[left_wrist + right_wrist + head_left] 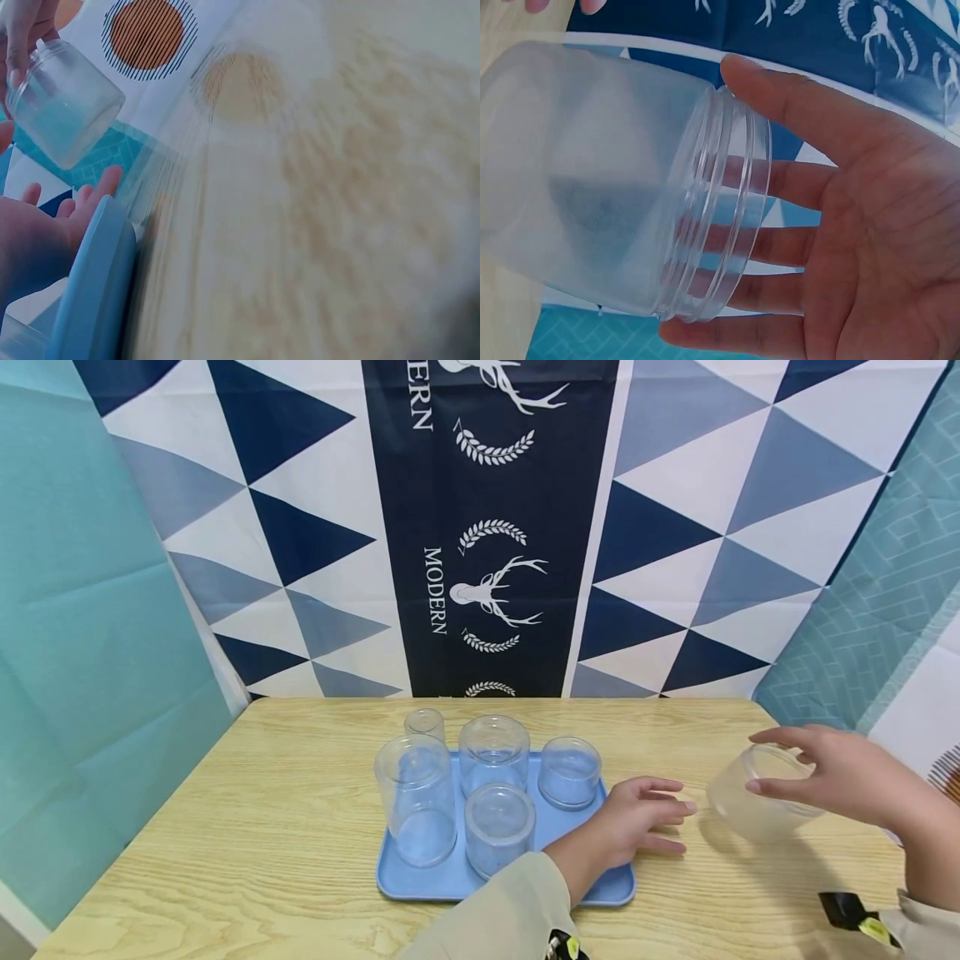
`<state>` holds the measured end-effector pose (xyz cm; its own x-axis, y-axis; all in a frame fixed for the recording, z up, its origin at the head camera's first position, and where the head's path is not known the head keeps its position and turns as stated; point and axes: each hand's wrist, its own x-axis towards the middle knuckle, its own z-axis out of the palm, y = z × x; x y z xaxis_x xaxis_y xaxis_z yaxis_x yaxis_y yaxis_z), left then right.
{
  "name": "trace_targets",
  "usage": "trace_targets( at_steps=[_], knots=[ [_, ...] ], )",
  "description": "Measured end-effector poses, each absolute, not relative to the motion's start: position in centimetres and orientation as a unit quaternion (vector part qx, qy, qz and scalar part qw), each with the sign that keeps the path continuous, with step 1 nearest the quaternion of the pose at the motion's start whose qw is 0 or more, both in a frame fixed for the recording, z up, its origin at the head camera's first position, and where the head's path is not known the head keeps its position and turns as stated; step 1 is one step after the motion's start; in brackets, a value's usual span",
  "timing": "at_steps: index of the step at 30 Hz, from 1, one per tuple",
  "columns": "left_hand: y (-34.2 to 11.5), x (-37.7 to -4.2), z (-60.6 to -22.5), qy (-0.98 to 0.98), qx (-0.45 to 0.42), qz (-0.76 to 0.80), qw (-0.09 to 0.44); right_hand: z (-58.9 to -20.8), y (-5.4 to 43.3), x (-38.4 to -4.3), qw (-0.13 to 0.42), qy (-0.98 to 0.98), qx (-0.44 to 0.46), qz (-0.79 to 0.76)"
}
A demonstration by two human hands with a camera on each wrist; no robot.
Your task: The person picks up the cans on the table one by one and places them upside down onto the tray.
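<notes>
My right hand [847, 772] grips a clear, wide-mouthed jar [615, 180] by its threaded neck, thumb on one side and fingers on the other. The jar is tilted, its base toward my left hand, over the wooden table at the right. My left hand [637, 822] reaches across the right end of a blue tray [551, 831], fingers loosely spread toward the jar and holding nothing. In the left wrist view the jar hangs above the left fingers, and the tray edge runs beside that hand.
On the tray stand a tall clear jar [416, 797], a wide jar [493, 756], a shorter front jar [500, 835] and a low jar [570, 777]. A small clear jar [425, 723] is behind the tall one. A patterned cloth [491, 527] hangs behind the table [247, 827].
</notes>
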<state>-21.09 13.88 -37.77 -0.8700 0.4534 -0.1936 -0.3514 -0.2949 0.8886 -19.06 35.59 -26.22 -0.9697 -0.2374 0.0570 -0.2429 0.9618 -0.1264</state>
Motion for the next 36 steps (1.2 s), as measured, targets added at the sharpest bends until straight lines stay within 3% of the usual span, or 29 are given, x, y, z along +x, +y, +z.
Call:
trace_targets(
  at_steps=[12,18,27,36],
  knots=[
    [13.5,-21.2,-38.0,0.416,0.017,0.867,0.273,-25.4,33.4,-17.4,0.079,-0.98,0.156,0.093],
    [13.1,-21.1,-37.8,0.343,-0.013,0.875,0.341,-25.1,32.4,-16.8,0.094,-0.973,0.174,0.121],
    [12.7,-20.7,-37.7,0.274,0.04,0.878,0.39,-25.4,31.5,-16.0,0.169,-0.925,0.282,0.191],
    [11.9,-20.5,-37.3,0.254,0.097,0.87,0.412,-25.2,31.0,-15.6,0.162,-0.909,0.321,0.21]
  ],
)
